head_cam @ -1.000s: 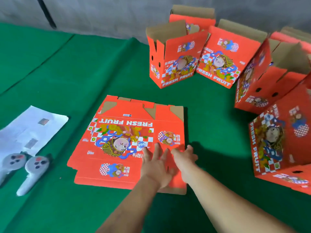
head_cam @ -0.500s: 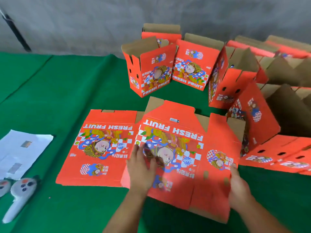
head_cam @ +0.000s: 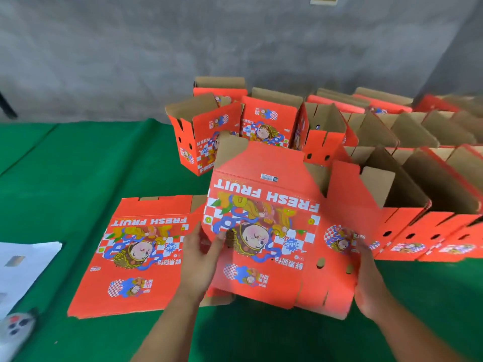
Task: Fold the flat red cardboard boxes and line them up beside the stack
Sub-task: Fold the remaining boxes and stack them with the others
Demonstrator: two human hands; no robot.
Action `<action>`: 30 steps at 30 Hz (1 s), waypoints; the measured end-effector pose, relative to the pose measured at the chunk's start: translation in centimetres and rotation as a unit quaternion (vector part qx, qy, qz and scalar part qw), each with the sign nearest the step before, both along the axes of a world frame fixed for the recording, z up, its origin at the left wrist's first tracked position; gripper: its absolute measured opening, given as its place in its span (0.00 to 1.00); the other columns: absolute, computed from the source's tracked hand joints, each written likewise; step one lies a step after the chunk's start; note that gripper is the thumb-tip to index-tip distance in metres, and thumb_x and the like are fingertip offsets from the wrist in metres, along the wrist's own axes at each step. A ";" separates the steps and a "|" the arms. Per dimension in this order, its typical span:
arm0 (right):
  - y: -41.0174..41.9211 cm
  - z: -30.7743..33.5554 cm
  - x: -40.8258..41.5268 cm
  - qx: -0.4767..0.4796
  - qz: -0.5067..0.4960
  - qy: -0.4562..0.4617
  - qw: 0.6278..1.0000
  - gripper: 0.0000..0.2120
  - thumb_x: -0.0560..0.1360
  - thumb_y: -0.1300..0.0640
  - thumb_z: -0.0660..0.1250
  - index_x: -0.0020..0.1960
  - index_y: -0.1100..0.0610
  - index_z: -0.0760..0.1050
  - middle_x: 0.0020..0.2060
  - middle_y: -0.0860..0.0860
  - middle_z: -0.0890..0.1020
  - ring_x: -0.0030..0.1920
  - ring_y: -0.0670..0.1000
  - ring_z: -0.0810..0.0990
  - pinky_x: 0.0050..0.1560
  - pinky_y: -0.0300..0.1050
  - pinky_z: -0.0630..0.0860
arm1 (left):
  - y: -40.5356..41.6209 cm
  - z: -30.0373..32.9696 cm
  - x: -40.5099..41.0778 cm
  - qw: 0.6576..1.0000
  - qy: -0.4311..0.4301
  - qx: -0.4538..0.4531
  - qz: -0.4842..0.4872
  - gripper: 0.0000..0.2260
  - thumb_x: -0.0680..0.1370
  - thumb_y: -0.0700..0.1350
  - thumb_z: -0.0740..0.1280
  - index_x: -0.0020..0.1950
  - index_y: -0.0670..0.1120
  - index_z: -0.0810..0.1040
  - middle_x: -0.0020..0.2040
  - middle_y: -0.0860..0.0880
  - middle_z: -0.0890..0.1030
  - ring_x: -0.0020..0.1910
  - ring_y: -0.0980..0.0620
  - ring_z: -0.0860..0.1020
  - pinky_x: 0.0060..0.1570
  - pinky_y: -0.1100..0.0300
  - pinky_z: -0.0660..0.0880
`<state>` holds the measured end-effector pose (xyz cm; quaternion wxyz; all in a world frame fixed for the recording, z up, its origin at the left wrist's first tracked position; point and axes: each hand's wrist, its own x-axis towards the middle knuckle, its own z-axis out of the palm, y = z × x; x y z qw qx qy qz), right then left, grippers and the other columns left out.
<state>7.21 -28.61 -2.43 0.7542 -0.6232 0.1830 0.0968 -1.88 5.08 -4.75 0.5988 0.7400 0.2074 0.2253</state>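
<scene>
Both hands are holding one flat red box blank above the table.

The left hand (head_cam: 201,259) is gripping the left edge of the raised blank (head_cam: 277,231) and the right hand (head_cam: 366,283) its right edge; the glossy printed card has brown corrugated flaps. A flat stack (head_cam: 136,254) is lying just left on the green cloth table (head_cam: 78,163). Folded boxes (head_cam: 206,137), too many to count, are standing behind, near a grey concrete wall (head_cam: 183,48).

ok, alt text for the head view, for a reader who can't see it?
Two bare hands, left hand and right hand, hold a lifted flat red box over a green table; another flat box lies left, folded boxes behind.
</scene>
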 end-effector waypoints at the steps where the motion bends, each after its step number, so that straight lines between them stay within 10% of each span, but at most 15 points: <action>1: -0.1 0.1 0.1 0.008 0.005 -0.014 1.000 0.24 0.78 0.32 0.62 0.55 0.51 0.82 0.57 0.54 0.85 0.59 0.57 0.83 0.68 0.59 0.74 | -0.5 0.0 0.0 1.000 -0.003 0.005 0.002 0.20 0.74 0.68 0.72 0.57 0.56 0.80 0.44 0.55 0.77 0.44 0.50 0.75 0.47 0.51 0.73; 5: 0.0 -0.4 0.2 0.190 0.089 0.015 0.978 0.21 0.84 0.44 0.60 0.67 0.56 0.81 0.63 0.57 0.83 0.64 0.57 0.81 0.66 0.55 0.77 | -4.5 0.7 -0.7 0.993 0.023 -0.029 -0.112 0.29 0.68 0.76 0.71 0.67 0.69 0.75 0.62 0.56 0.79 0.64 0.58 0.76 0.68 0.51 0.74; 8: 2.3 0.1 -0.3 0.210 0.157 0.033 0.964 0.33 0.81 0.31 0.52 0.65 0.52 0.82 0.65 0.57 0.82 0.65 0.62 0.81 0.60 0.62 0.79 | -8.1 0.9 -0.8 0.988 0.049 0.010 -0.144 0.47 0.66 0.83 0.63 0.81 0.66 0.56 0.81 0.59 0.57 0.81 0.64 0.50 0.80 0.59 0.50; 12: 4.2 2.8 -1.0 0.200 0.169 -0.041 0.964 0.33 0.80 0.29 0.53 0.68 0.52 0.80 0.68 0.57 0.80 0.65 0.62 0.81 0.54 0.57 0.82 | -8.7 1.7 -0.5 0.981 0.094 -0.022 -0.171 0.57 0.63 0.87 0.57 0.84 0.63 0.40 0.83 0.62 0.33 0.74 0.73 0.28 0.81 0.54 0.38; 15: 5.4 3.7 -1.5 0.068 0.070 -0.114 0.989 0.36 0.70 0.31 0.67 0.61 0.61 0.79 0.60 0.66 0.81 0.54 0.62 0.83 0.59 0.67 0.79 | -9.9 3.3 -0.3 0.958 0.041 -0.044 -0.280 0.53 0.69 0.81 0.64 0.83 0.64 0.38 0.83 0.65 0.34 0.80 0.67 0.35 0.84 0.46 0.43; 21: 7.6 1.1 -4.7 -0.111 -0.010 -0.302 0.947 0.25 0.77 0.44 0.65 0.73 0.45 0.68 0.70 0.44 0.74 0.72 0.46 0.72 0.70 0.42 0.68 | -12.4 4.2 0.7 0.955 -0.060 -0.076 -0.279 0.37 0.83 0.56 0.69 0.86 0.58 0.51 0.83 0.51 0.64 0.83 0.41 0.60 0.80 0.35 0.58; 30: 7.6 -4.5 -9.5 -0.118 0.108 -0.224 0.961 0.13 0.83 0.61 0.65 0.62 0.45 0.73 0.57 0.52 0.82 0.54 0.54 0.84 0.52 0.32 0.76 | -5.7 -0.8 -0.2 0.982 0.023 -0.062 -0.177 0.23 0.80 0.65 0.62 0.74 0.78 0.61 0.77 0.67 0.66 0.81 0.55 0.63 0.80 0.46 0.61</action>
